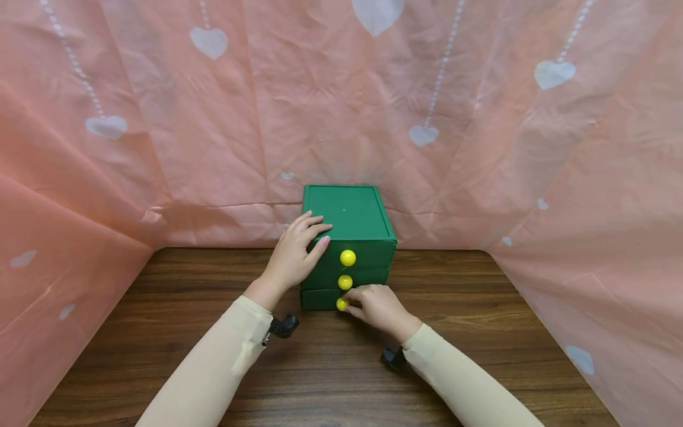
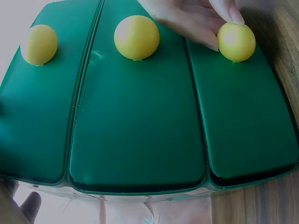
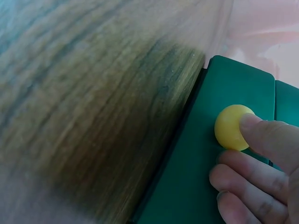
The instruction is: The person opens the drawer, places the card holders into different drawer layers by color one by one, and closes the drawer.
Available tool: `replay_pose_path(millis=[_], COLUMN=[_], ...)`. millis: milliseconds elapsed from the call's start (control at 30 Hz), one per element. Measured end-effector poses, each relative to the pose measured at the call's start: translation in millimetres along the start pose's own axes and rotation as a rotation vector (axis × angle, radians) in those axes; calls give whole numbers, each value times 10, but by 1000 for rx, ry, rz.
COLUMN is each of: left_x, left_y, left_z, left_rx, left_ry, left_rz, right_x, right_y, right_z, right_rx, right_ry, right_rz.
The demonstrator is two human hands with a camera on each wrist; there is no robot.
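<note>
A small green cabinet (image 1: 349, 207) with three stacked drawers stands near the back of the table. Each drawer front carries one round yellow knob: the top knob (image 1: 348, 258), the middle knob (image 1: 345, 282) and the bottom knob (image 2: 236, 42). My left hand (image 1: 295, 252) rests on the cabinet's upper left edge, fingers spread over the top and thumb near the front edge. With thumb and fingers, my right hand (image 1: 380, 308) pinches the bottom knob, as the right wrist view also shows. Whether the bottom drawer (image 2: 252, 121) stands slightly out, I cannot tell.
The cabinet stands on a dark wood-grain table (image 1: 469, 332). Pink cloth (image 1: 331, 107) with white hearts hangs behind the table and along both sides, close behind the cabinet. Black wrist cameras sit at both cuffs.
</note>
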State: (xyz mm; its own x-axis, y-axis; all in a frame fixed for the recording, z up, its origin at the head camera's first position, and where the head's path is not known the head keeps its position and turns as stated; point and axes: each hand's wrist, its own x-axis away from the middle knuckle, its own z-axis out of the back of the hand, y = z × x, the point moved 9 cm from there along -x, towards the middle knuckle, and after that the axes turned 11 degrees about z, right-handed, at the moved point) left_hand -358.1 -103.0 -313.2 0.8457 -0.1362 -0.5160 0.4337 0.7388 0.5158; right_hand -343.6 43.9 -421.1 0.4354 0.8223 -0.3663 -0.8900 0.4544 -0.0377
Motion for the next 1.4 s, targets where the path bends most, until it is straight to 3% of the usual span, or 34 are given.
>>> replay_pose_path(millis=[733,1400], left_x=[3,3], left_y=[-9,-5], left_z=[11,20], left_rx=[-6,-8], left_ry=[3,-6], left_rz=[1,5], right_x=[-13,-9], right_y=[-13,-28], right_z=[2,0], right_rx=[-13,-12], right_ry=[22,-16], right_rz=[2,-14])
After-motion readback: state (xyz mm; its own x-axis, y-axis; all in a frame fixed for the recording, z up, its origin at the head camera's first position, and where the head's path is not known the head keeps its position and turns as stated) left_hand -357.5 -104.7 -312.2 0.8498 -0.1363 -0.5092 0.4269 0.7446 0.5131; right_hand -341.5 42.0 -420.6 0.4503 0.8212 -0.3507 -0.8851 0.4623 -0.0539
